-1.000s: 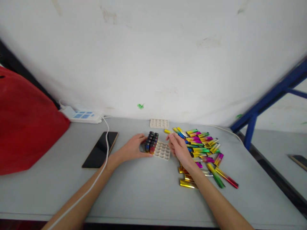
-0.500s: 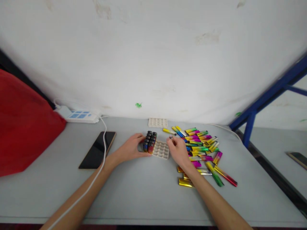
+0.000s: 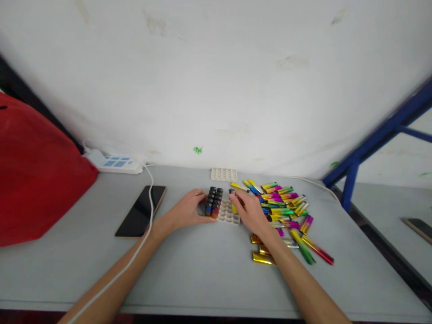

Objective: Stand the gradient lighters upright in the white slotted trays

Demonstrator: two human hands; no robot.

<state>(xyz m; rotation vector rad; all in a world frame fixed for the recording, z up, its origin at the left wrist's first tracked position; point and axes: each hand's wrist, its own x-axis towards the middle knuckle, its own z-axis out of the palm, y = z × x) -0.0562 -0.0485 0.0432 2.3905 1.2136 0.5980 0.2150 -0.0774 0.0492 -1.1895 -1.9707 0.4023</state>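
Several black-topped lighters [image 3: 213, 201] stand upright in two rows on the left part of a pale tray with round hollows [image 3: 228, 213]. My left hand [image 3: 189, 208] curves round their left side, thumb at the near corner and fingers at the far one. Over the tray's right part, my right hand [image 3: 249, 209] pinches a yellow lighter [image 3: 234, 207] held upright, its dark top showing above the fingertips. Whether its base touches the tray cannot be made out. A loose heap of shiny coloured lighters [image 3: 283, 211] lies right of my right hand, partly behind it.
A second pale tray [image 3: 224, 174] lies near the wall. On the left are a dark phone [image 3: 141, 211], a white power strip [image 3: 119, 164], a red bag [image 3: 40, 175] and a white cable [image 3: 135, 256] crossing my left forearm. A blue metal frame [image 3: 374, 140] stands right.
My right hand has moved slightly left over the tray, and the yellow lighter in it now shows upright. My left hand stays beside the standing lighters. The view has shifted a little.
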